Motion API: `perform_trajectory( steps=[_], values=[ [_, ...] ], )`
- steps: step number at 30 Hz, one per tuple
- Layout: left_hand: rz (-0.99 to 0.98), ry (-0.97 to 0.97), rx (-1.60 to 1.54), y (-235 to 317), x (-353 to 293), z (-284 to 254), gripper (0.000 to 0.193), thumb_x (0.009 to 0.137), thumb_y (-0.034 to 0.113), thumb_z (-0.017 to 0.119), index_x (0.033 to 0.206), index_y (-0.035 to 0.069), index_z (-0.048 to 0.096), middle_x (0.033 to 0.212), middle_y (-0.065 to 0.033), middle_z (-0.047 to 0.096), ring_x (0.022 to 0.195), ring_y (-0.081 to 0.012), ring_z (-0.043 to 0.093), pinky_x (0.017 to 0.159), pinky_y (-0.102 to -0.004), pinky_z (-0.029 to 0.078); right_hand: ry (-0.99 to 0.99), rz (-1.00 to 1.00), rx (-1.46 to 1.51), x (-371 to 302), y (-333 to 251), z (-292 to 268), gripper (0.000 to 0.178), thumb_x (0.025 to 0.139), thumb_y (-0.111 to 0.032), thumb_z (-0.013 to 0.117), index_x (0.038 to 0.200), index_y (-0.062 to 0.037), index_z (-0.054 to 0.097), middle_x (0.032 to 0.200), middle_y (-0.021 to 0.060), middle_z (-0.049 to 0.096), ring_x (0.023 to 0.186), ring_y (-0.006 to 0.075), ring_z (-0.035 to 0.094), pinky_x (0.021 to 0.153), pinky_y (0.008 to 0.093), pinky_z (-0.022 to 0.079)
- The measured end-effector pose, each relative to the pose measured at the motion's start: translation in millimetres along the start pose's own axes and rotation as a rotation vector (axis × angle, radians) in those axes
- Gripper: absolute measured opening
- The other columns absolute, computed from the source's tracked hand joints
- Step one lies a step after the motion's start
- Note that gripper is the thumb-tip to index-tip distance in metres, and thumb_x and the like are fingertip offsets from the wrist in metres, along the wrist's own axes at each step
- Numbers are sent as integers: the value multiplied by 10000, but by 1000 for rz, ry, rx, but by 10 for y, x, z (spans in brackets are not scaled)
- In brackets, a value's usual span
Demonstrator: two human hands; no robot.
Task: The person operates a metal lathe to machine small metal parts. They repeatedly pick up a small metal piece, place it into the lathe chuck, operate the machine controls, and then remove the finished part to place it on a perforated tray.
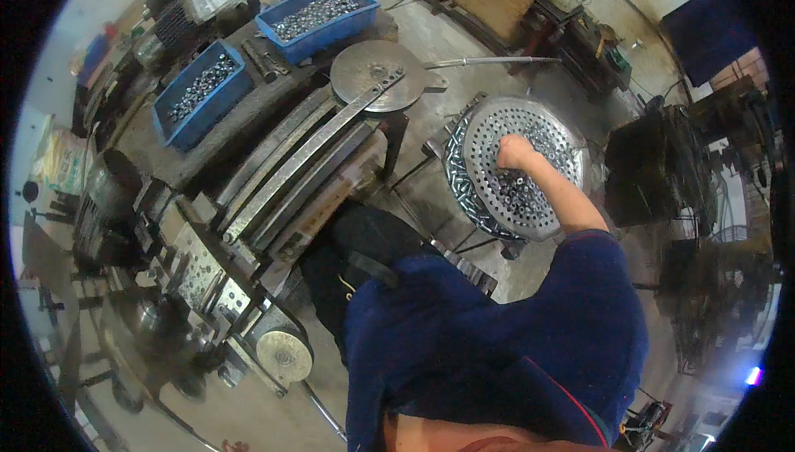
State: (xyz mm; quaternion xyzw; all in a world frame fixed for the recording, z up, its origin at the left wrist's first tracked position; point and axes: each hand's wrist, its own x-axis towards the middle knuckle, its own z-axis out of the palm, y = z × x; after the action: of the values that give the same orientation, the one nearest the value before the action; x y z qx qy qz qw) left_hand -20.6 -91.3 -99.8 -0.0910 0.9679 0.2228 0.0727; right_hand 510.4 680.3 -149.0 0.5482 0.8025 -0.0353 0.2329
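Observation:
My right hand [515,153] is over a round metal plate [487,133] full of drilled holes, among many small metal nuts [523,195] heaped on it. Its fingers are curled closed, and whatever is inside them is hidden. Below the plate's left rim, many shiny bolt-like metal pieces [465,195] lie packed along the edge of a round holder. My left hand does not show in this view.
To the left stands a long metal machine [310,149] with bars and a round disc [364,67]. Two blue bins, one farther back [286,48] and one nearer [174,139], hold small metal parts. A wooden box [493,0] sits at the back; dark equipment [654,166] is at right.

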Motion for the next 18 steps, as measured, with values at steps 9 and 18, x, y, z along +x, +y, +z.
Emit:
perform_trajectory(
  steps=[9, 18],
  values=[
    [523, -32, -173, 2164, -1109, -575, 372, 847, 111, 561, 1196, -12, 520, 975, -81, 607, 928, -168, 545, 855, -281, 415, 564, -987, 924, -505, -1479, -1235, 396, 552, -32, 555, 939, 0, 636, 1125, 168, 537, 874, 261, 603, 761, 325, 488],
    [1020, -485, -721, 3918, -1721, 537, 344, 811, 134, 640, 1116, -7, 566, 924, -98, 654, 857, -124, 610, 770, -273, 478, 656, -1810, 875, -1627, -3507, -2132, 422, 500, -74, 553, 902, 52, 586, 1061, 222, 523, 930, 355, 546, 812, 397, 464]
  ],
)
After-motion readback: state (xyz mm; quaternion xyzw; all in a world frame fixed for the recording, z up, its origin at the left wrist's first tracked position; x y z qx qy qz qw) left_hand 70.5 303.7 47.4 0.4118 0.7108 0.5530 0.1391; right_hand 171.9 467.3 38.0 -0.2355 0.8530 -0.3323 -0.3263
